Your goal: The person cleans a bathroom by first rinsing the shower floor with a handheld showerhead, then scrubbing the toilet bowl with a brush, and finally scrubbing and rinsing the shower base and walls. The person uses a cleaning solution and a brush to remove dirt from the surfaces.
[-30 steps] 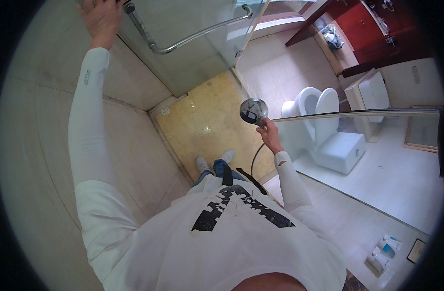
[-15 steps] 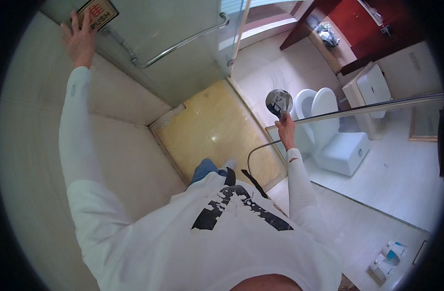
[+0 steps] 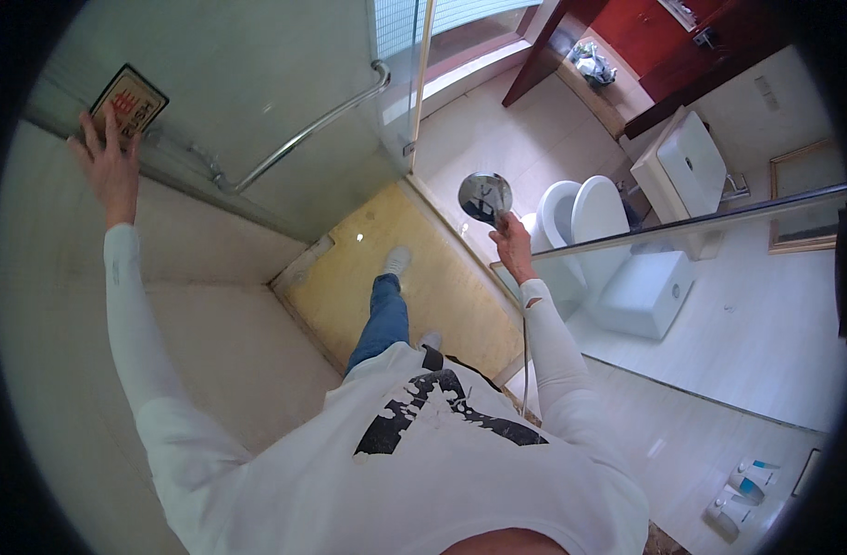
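Head view, looking straight down a person in a white long-sleeved shirt and blue jeans who stands in a shower stall. Taking the yellow shower floor [image 3: 414, 277] as the landmark: the right hand [image 3: 511, 242] is raised above the floor's right edge, its fingers wrapped tight around the handle of a chrome shower head [image 3: 484, 196], whose round face shows just above the knuckles. A thin hose [image 3: 525, 356] hangs from the hand down along the right forearm, close to that same edge of the floor.

The left hand [image 3: 111, 166] is stretched far up and to the left of the floor, fingers spread apart and flat against the beige wall, with the fingertips touching the lower edge of a small red-and-cream sign [image 3: 127, 100] fixed there; it grips nothing. A curved chrome rail [image 3: 303, 139] crosses the glass door above the floor's top corner.

Beyond the glass panel to the right of the floor stands a white toilet [image 3: 618, 250] with its lid up. Far to the lower right of the floor, small white bottles [image 3: 742, 490] lie on the tiles.
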The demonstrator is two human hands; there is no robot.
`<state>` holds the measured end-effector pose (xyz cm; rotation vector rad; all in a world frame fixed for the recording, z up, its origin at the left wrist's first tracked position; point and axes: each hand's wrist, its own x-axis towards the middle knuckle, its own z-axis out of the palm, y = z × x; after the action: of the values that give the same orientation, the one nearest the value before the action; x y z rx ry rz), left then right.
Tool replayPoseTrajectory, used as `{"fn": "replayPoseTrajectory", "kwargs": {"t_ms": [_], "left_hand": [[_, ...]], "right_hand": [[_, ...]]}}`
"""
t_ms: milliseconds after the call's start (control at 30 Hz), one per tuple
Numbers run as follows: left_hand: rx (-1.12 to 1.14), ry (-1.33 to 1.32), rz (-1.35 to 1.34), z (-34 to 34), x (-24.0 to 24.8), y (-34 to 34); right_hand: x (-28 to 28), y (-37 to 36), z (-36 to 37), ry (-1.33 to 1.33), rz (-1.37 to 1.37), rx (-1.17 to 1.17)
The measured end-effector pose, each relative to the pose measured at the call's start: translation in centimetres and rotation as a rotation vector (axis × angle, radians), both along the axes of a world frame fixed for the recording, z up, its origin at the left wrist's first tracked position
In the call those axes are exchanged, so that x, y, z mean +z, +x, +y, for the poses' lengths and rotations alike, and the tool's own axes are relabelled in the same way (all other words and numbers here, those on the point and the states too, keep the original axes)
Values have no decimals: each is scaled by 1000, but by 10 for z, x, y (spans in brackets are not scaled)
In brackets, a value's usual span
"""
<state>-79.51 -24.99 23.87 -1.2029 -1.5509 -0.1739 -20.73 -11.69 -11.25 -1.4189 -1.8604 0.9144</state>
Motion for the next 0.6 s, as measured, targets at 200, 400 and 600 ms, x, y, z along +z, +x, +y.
{"fn": "replayPoseTrajectory", "kwargs": {"t_ms": [200,400,600], "left_hand": [[-66,72,-48,9,-11,2],[-212,181,-165,28,-46,51],[-626,-369,-1023,76,-195,170]], "right_hand": [[10,-49,64,-10,-124,-19],[19,-54,146,38,-177,-97],[23,-15,206,86,-132,-313]]}}
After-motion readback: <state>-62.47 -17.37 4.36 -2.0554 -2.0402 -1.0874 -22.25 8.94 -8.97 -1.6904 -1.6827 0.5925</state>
